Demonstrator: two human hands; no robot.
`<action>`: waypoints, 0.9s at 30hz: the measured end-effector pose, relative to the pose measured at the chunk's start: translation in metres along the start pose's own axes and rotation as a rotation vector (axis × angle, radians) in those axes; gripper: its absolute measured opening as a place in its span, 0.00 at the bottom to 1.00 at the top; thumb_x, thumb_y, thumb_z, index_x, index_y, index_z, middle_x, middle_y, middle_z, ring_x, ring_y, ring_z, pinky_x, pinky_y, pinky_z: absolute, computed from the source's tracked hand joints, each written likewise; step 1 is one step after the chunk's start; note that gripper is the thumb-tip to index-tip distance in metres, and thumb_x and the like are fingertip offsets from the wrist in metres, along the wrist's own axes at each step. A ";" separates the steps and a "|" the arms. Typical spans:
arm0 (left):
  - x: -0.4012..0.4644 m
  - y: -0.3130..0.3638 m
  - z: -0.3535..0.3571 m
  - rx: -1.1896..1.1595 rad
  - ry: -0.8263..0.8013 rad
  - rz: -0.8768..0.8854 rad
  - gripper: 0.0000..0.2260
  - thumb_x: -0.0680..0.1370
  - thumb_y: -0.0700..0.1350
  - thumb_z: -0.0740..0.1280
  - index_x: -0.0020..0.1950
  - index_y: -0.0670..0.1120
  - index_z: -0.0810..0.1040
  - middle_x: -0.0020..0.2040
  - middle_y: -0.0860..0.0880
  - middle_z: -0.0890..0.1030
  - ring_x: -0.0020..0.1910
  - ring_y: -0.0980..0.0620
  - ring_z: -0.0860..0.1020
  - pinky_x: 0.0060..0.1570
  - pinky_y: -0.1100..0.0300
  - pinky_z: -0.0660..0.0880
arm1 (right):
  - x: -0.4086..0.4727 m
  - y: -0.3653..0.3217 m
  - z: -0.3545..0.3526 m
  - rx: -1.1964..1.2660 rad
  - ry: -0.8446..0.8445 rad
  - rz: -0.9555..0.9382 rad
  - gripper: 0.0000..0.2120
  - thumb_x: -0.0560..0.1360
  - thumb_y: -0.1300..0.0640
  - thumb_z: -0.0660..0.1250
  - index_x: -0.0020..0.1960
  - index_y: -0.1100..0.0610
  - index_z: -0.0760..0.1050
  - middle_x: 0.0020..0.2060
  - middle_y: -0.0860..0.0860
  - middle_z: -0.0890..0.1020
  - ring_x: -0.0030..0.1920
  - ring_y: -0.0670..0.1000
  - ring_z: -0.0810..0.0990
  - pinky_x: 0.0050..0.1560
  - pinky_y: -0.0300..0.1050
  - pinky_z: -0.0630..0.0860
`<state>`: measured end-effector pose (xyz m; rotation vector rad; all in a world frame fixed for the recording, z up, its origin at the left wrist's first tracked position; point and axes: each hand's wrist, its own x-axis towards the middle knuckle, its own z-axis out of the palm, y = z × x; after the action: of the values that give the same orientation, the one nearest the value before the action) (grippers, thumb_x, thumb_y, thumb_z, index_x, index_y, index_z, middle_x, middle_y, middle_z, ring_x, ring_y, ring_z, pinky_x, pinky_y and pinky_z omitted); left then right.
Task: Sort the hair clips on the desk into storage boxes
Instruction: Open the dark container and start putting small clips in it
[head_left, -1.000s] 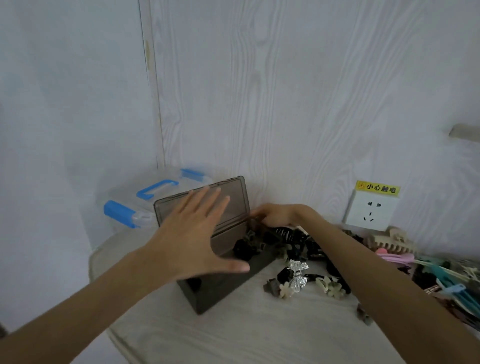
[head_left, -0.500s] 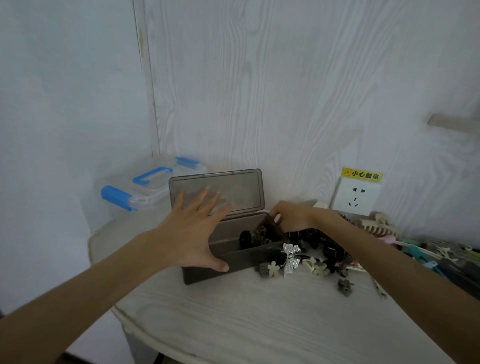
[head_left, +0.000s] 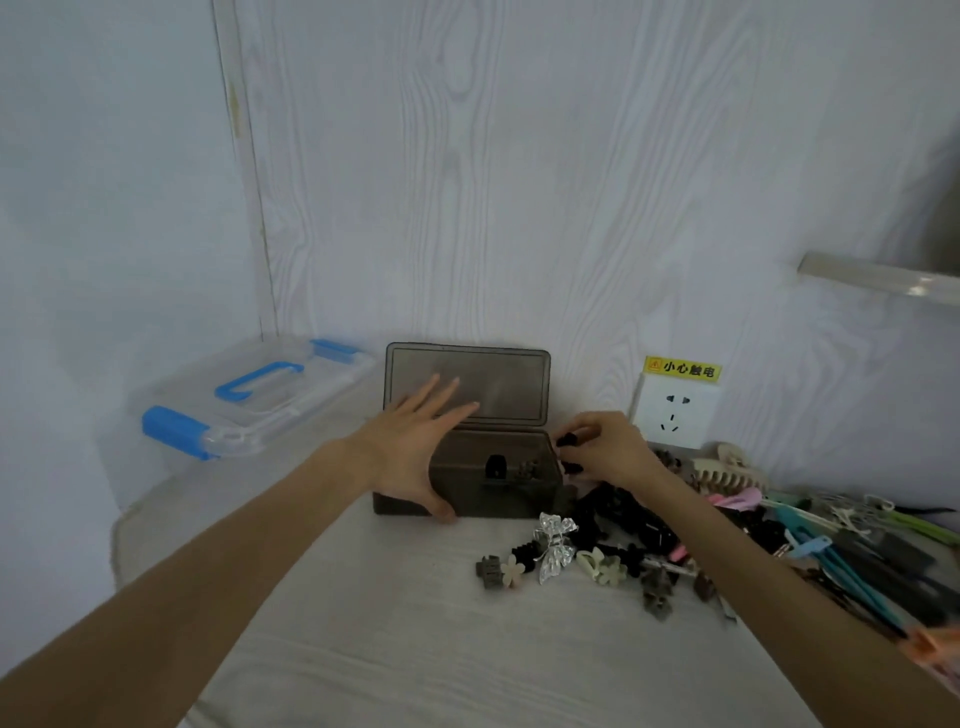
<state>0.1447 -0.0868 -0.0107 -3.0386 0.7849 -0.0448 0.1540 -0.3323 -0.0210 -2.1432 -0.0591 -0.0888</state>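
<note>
Left hand (head_left: 415, 457) is spread flat, thumb braced on the box (head_left: 493, 483) front. Right hand (head_left: 602, 449) pinches black clips (head_left: 569, 440) just right of the box's rim.

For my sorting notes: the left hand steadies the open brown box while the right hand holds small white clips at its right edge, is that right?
Not quite: in the head view the clips in the right hand are small black clips, not white. The rest holds: the left hand steadies the open brown box, and the right hand is at its right edge.
</note>
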 end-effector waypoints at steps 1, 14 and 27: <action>0.004 -0.002 0.001 0.007 0.021 0.004 0.56 0.61 0.64 0.75 0.77 0.52 0.42 0.78 0.47 0.37 0.76 0.47 0.35 0.75 0.49 0.43 | -0.001 0.000 -0.001 0.025 0.064 -0.005 0.07 0.70 0.65 0.71 0.48 0.59 0.80 0.40 0.53 0.81 0.37 0.48 0.80 0.34 0.35 0.80; -0.043 0.040 0.021 -0.617 0.431 -0.028 0.18 0.66 0.67 0.66 0.48 0.58 0.78 0.47 0.62 0.78 0.47 0.63 0.75 0.49 0.61 0.73 | -0.040 -0.030 -0.029 0.596 -0.102 0.086 0.09 0.72 0.61 0.70 0.53 0.56 0.80 0.50 0.57 0.82 0.47 0.51 0.83 0.38 0.34 0.79; -0.050 0.043 0.037 -0.803 0.454 -0.092 0.11 0.73 0.61 0.62 0.51 0.58 0.76 0.43 0.61 0.79 0.43 0.64 0.77 0.43 0.68 0.71 | -0.041 -0.029 -0.001 0.919 -0.241 0.172 0.08 0.76 0.62 0.65 0.54 0.57 0.77 0.47 0.55 0.84 0.45 0.50 0.83 0.35 0.33 0.79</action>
<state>0.0813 -0.1000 -0.0493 -3.9000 0.8322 -0.5703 0.1106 -0.3183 0.0002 -1.2231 -0.0433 0.2561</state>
